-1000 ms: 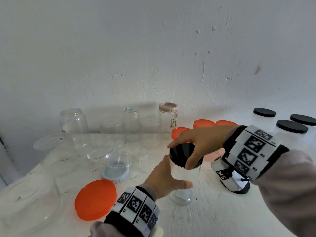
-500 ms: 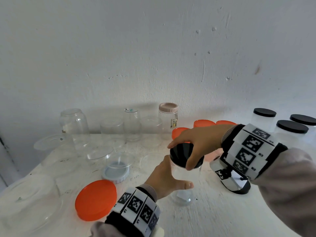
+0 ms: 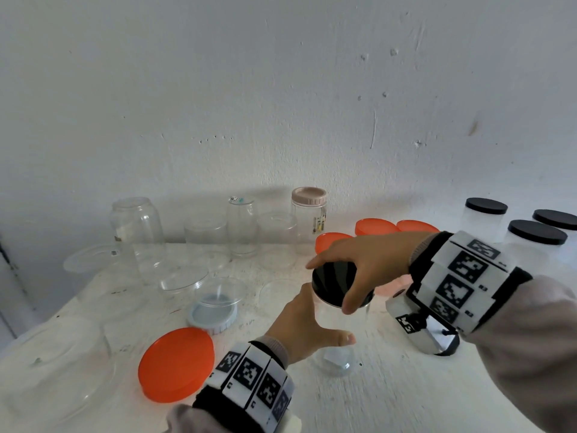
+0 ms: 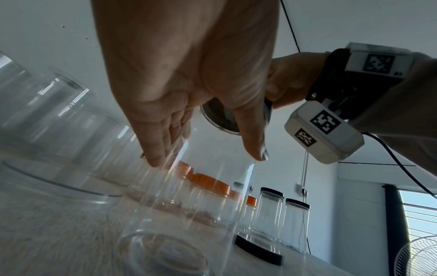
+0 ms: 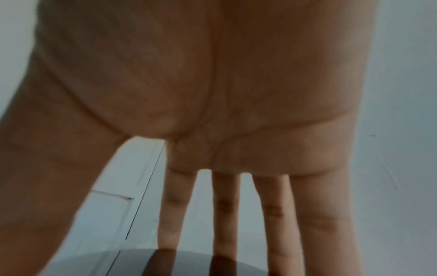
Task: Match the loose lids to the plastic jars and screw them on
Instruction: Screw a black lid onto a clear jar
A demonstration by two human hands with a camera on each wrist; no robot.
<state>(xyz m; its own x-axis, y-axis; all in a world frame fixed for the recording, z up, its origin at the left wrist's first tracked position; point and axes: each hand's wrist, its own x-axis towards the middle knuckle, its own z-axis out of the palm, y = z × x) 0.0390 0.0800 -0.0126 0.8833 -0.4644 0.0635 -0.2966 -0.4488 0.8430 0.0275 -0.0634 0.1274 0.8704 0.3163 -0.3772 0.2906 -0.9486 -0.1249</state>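
Black lid [image 3: 338, 282] sits on a clear jar [image 3: 335, 345] near the middle of the white table [image 3: 406, 385], the right hand [image 3: 368, 260] clamping its rim with spread fingers and thumb. Left hand [image 3: 304, 326] grips the jar's side. Far back, a pink-lidded jar [image 3: 309, 214] carries a label too small to read.

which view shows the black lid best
The head view: the black lid shows its whole top under the right hand. The left wrist view catches only its underside edge; the right wrist view only a blurred glossy patch.
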